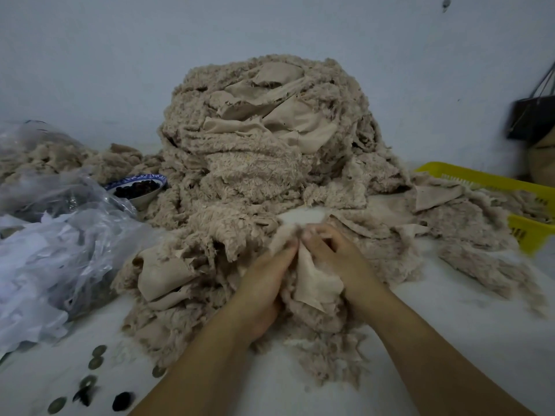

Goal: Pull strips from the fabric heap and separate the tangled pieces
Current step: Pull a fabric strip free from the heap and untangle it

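While my left hand and right hand each clamp their grip on one strip, risk: a hard tug may drag the tangled heap onto the bowl.

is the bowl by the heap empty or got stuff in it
Not empty. The bowl holds dark pieces nearly up to its rim; what they are, cannot tell.

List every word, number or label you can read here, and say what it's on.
No text can be read.
Coins: any markings are too small and blurred.
Yellow basket: dark marks on its wall, too blurred to tell whether they are print.
Bowl: blue pattern on the rim, no letters legible.
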The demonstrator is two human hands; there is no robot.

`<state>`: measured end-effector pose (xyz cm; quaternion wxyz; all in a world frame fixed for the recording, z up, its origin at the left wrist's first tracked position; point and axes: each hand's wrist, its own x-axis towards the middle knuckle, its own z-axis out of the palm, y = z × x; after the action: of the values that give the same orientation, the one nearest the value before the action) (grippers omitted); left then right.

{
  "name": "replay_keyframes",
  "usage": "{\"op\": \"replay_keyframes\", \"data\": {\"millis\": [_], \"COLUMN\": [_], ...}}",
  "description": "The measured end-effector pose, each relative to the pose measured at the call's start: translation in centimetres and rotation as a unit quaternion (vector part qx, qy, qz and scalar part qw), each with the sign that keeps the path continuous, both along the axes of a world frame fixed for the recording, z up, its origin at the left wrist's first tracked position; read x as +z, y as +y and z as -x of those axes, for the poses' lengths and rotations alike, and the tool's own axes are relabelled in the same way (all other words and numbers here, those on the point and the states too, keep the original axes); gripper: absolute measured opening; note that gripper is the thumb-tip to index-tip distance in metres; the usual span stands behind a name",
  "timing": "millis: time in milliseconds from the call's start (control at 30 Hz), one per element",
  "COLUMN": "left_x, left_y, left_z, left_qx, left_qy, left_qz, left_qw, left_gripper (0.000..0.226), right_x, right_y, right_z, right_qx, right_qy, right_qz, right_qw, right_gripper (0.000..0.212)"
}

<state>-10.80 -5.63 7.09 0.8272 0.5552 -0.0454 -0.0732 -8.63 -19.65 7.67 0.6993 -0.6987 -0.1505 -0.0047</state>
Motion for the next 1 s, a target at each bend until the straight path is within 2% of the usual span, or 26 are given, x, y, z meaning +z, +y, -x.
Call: {"op": "replay_keyframes", "data": {"millis": [67,133,200,233,333,467,567,600,667,700,733,800,833,900,1000], "left_x": [0.0,-0.3,0.0,0.2,0.6,0.7,0.8,0.9,1.0,1.0,1.0,0.9,1.0,1.2,1.2], "left_y": [-0.2,0.2,0.7,0.7,0.8,0.7,1.8,2.3,2.7,2.5,2.0,1.2,1.1,1.5,1.9], "left_z": [0.1,-0.2,-0.5,-0.6,-0.7,-0.6,-1.0,-1.2,-1.5,-1.5,-1.4,-1.1,-1.0,-0.8,-1.0], "left_qx": [0.021,0.061,0.084,0.082,0.068,0.068,0.088,0.100,0.104,0.098,0.089,0.067,0.055,0.044,0.059], "left_qy": [0.001,0.019,0.036,0.042,0.067,0.083,0.086,0.081,0.085,0.092,0.092,0.081,0.079,0.090,0.093], "left_qz": [-0.055,-0.071,-0.016,0.018,0.112,0.165,0.226,0.241,0.244,0.237,0.232,0.242,0.257,0.284,0.298], "left_qw": [0.998,0.995,0.996,0.996,0.989,0.980,0.966,0.962,0.960,0.962,0.964,0.965,0.962,0.954,0.948], "left_gripper": [0.018,0.029,0.023,0.025,0.047,0.045,0.055,0.058,0.061,0.061,0.060,0.057,0.058,0.064,0.066], "right_x": [0.0,0.2,0.4,0.5,0.3,0.0,0.1,0.1,-0.1,-0.1,0.0,-0.1,0.0,-0.1,-0.3], "right_y": [-0.1,-0.9,-1.8,-2.2,-2.2,-1.1,-2.6,-3.5,-4.7,-4.5,-3.8,-1.7,-1.0,-0.4,0.2], "right_z": [-0.1,-0.5,-0.9,-1.1,-1.3,-1.5,-2.1,-2.3,-2.5,-2.5,-2.2,-1.4,-0.9,-0.1,0.6], "right_qx": [-0.052,-0.116,-0.167,-0.189,-0.225,-0.232,-0.290,-0.321,-0.355,-0.336,-0.295,-0.199,-0.164,-0.098,0.006], "right_qy": [-0.009,0.006,0.027,0.028,0.031,0.057,0.077,0.069,0.042,0.032,0.033,0.036,0.015,-0.045,-0.059], "right_qz": [0.026,-0.010,-0.082,-0.087,-0.078,-0.131,-0.200,-0.192,-0.109,-0.067,-0.031,0.032,0.058,0.103,0.207], "right_qw": [0.998,0.993,0.982,0.978,0.971,0.962,0.933,0.925,0.927,0.939,0.955,0.979,0.985,0.989,0.977], "right_gripper": [0.025,0.031,0.035,0.036,0.039,0.037,0.031,0.029,0.023,0.017,0.024,0.060,0.069,0.069,0.068]}}
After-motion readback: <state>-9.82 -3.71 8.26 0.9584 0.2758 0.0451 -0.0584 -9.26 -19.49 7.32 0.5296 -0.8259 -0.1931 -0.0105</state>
